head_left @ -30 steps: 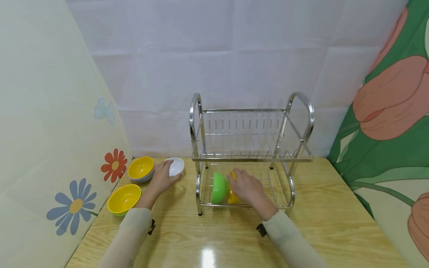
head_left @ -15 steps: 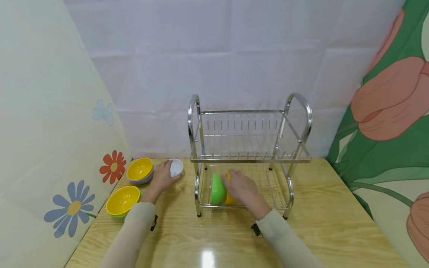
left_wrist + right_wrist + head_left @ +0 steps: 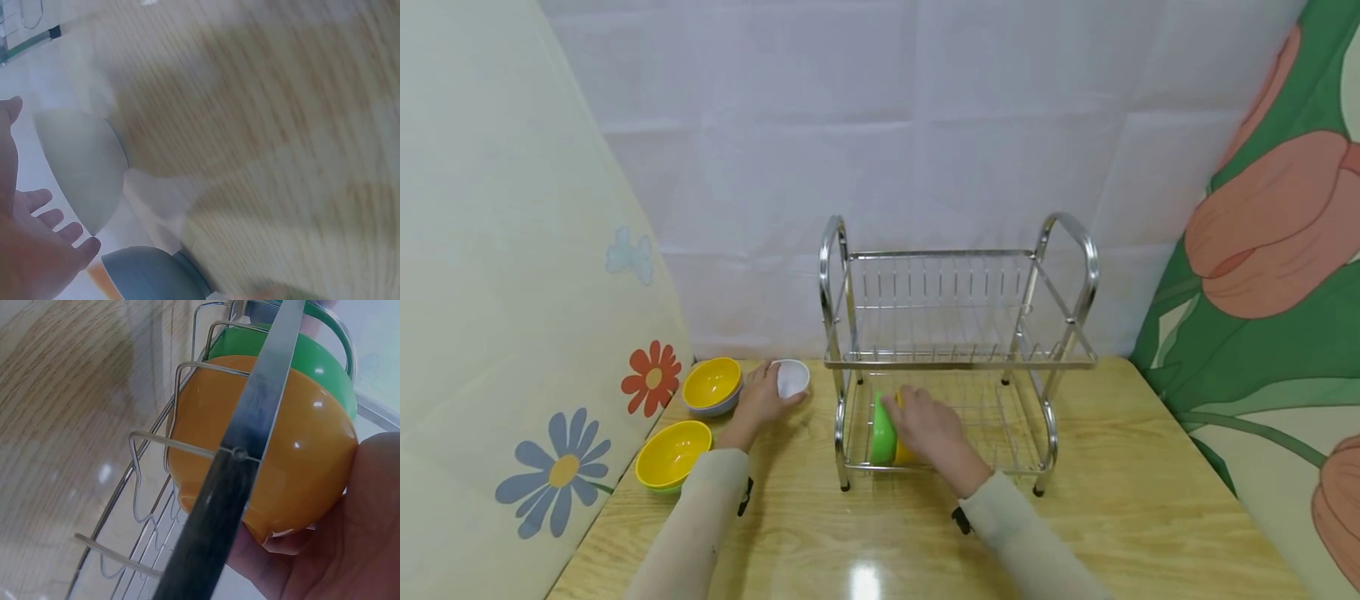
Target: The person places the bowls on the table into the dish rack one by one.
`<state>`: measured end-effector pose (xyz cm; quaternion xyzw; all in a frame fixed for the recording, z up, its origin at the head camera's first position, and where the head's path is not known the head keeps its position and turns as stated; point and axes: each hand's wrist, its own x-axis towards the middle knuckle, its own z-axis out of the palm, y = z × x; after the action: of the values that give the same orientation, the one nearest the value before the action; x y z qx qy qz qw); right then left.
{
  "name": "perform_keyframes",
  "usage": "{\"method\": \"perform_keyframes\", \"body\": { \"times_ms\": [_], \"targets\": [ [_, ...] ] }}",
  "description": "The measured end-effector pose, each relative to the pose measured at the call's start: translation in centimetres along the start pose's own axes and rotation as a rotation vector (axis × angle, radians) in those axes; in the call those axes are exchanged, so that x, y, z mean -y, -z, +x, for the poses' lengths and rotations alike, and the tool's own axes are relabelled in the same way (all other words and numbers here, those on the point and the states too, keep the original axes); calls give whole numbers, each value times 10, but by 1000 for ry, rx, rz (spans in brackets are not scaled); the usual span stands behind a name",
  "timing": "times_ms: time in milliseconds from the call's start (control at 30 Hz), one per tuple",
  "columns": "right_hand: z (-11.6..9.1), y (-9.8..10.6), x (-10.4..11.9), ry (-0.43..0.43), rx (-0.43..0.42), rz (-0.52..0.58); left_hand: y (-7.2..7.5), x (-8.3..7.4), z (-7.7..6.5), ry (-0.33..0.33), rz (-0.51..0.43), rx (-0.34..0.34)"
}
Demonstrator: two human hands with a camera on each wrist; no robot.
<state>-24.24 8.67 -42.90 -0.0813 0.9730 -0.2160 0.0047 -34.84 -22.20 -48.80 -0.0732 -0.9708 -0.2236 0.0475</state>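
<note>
On the lower tier of the metal dish rack (image 3: 958,364), my right hand (image 3: 925,425) grips a yellow bowl (image 3: 281,450) standing on its side. Its fingers reach behind the bowl at the edge in the right wrist view. A green bowl (image 3: 882,433) stands on edge just left of it, the two close together and overlapping in that view. Over on the left, my left hand (image 3: 762,398) is beside a small white bowl (image 3: 793,379), fingers spread about its rim. The left wrist view shows those fingers (image 3: 51,217) loosely extended beside the white bowl (image 3: 87,165).
Left of my left hand, a yellow bowl (image 3: 711,382) sits nested in a grey-blue bowl (image 3: 718,408). Nearer the front, another yellow bowl (image 3: 673,454) rests in a green one. The rack's front rail and upper tier overhang my right hand. Fabric walls surround the wooden table (image 3: 865,533).
My right hand has moved left with the yellow bowl, bringing it closer against the green bowl. My left hand stays by the white bowl, almost unmoved.
</note>
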Motion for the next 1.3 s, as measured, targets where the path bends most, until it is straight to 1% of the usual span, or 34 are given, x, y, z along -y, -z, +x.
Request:
{"method": "perform_keyframes", "body": {
  "times_ms": [300,433,600,700,833,933,1033,1100,1167,1233,1300],
  "targets": [
    [1,-1,1,-5,-21,-13,0,2,5,46,21,45],
    [2,-1,2,-6,-23,-8,2,2,6,53,19,55],
    [2,-3,2,-5,-18,26,-1,5,6,54,18,66],
    [0,-2,1,-12,-2,63,-3,6,7,67,-4,83],
    [-4,1,-1,-46,28,110,-5,8,7,107,-34,110],
    [-11,8,0,-42,38,99,-6,11,7,142,-35,132],
    [-26,22,3,3,47,29,-7,14,7,164,-35,140],
    [-44,38,6,63,58,-25,-8,16,7,158,-27,135],
    [-66,61,9,133,87,-41,-8,16,7,146,-27,129],
    [-87,90,10,218,121,-10,-8,16,7,136,-27,124],
    [-104,123,9,293,124,37,-7,16,8,133,-33,118]
  ]
}}
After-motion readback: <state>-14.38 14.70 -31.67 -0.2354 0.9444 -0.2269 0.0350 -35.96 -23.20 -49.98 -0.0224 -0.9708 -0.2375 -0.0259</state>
